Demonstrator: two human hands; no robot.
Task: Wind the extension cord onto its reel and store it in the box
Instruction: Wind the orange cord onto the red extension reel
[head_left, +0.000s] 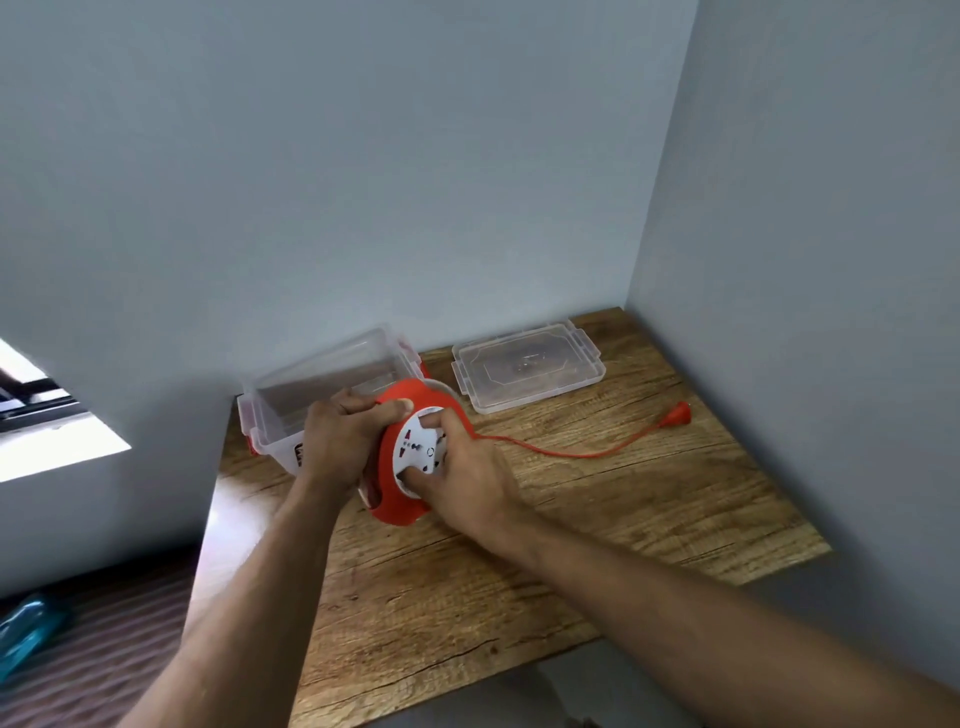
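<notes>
An orange cord reel (400, 499) with a white socket face (420, 451) stands tilted on the wooden table (597, 530). My left hand (340, 441) grips the reel's top and back edge. My right hand (465, 480) holds the white face, with fingers pressed into it at top and bottom. The orange cord (566, 453) runs from the reel to the right across the table and ends in an orange plug (680, 413). A clear plastic box (322, 384) stands open just behind the reel, with nothing visible inside it.
The box's clear lid (527, 369) lies flat at the back of the table, to the right of the box. Grey walls close in behind and on the right. The table's left edge drops to a dark floor with a blue object (26, 631).
</notes>
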